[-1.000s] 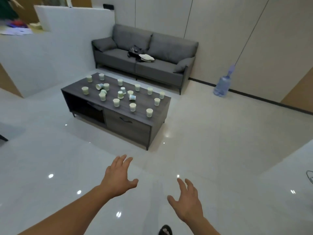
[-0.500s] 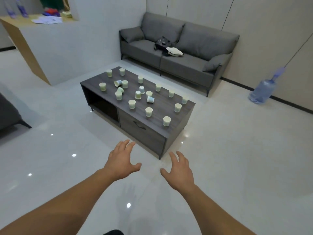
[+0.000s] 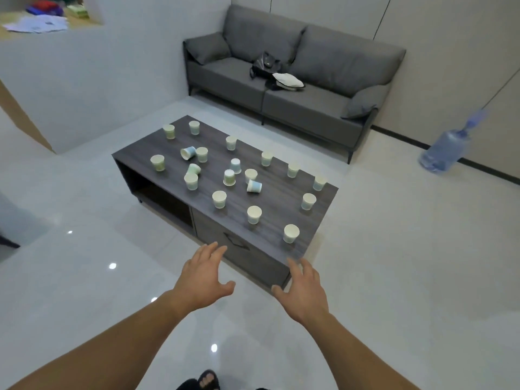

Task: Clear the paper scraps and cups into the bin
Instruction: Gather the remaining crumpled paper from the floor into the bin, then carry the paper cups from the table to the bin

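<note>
Head view: 19 paper cups [image 3: 219, 199] are scattered over the top of a dark wood-grain counter [image 3: 135, 156], which stands on a glossy pale floor [image 3: 394, 277]. Most cups stand upright, 3 lie on their sides near the middle and left, and 2 stand upside down close together at the centre. The nearest cup [image 3: 291, 233] stands upright by the counter's near right corner. Both bare forearms reach forward from the bottom of the picture. The left hand [image 3: 204, 277] hovers palm down in front of the counter's drawer face, its grip apart, fingers spread and holding nothing. The right hand [image 3: 305, 291] hovers at the near corner below the nearest cup, its grip also apart and empty; whether its fingertips touch the counter's edge cannot be told. Beyond the counter a grey sofa [image 3: 309, 114] stands along the wall with a black bag [image 3: 264, 64] on its seat. A blurred blue water bottle [image 3: 444, 152] stands on the floor at the right.
</note>
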`<state>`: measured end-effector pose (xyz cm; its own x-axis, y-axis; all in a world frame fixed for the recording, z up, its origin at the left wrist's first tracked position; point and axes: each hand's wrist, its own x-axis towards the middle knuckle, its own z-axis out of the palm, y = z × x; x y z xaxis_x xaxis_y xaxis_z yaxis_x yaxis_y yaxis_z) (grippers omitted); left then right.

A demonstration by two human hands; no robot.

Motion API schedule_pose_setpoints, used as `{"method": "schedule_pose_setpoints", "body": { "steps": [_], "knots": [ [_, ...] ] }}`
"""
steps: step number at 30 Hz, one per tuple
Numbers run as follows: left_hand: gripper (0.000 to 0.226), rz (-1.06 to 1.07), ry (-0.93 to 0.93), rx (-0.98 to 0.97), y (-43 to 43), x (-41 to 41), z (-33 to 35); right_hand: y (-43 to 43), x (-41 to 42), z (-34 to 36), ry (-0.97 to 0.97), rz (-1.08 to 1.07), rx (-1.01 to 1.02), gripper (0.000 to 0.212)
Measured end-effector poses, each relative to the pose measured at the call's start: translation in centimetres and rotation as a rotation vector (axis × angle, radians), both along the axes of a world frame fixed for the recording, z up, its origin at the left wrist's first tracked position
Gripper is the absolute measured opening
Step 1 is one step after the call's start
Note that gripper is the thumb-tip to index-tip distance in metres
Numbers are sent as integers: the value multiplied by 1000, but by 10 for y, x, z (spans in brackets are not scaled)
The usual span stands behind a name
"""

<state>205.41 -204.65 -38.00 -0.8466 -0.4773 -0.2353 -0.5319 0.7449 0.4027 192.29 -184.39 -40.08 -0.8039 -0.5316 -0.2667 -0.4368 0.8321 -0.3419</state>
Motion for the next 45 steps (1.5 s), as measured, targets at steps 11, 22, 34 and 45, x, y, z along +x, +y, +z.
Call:
{"method": "schedule_pose_setpoints", "body": {
  "steps": [11,22,34,45],
  "knots": [
    [89,-57,-36,108,-75,-116,-30,-57,-97,-37,-81,-72,72,78],
    [82,64,-124,190,-107,-244,-109,-103,-247,-136,-204,-18,153,74],
    [79,132,-161,359,-95,-317,-219,-127,-337,-259,-211,28,223,85],
    [87,137,-166,472,-101,-303,-272,-183,-295,-262,-440,36,-111,74]
  ]
}}
